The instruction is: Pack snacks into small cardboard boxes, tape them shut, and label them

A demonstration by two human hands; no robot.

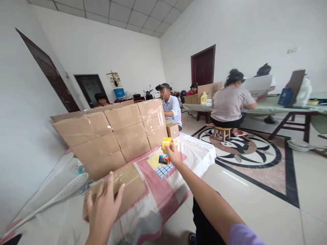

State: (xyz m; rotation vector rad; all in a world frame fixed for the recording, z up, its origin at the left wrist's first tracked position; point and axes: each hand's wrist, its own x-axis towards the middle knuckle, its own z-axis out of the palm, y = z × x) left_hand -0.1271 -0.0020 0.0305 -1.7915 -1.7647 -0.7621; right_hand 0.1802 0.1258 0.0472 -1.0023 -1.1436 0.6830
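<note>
Taping step: left hand (pixel 103 207) rests flat, fingers spread, on the flat brown cardboard box (pixel 116 190) at the bench's (pixel 163 200) near edge; right hand (pixel 173 153) grips the yellow tape dispenser (pixel 166 144) beyond it, next needing tape brought to the box seam.

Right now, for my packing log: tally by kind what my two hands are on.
cardboard box, under the left hand: 1
yellow tape roll, gripped by the right hand: 1
Total: 2
</note>
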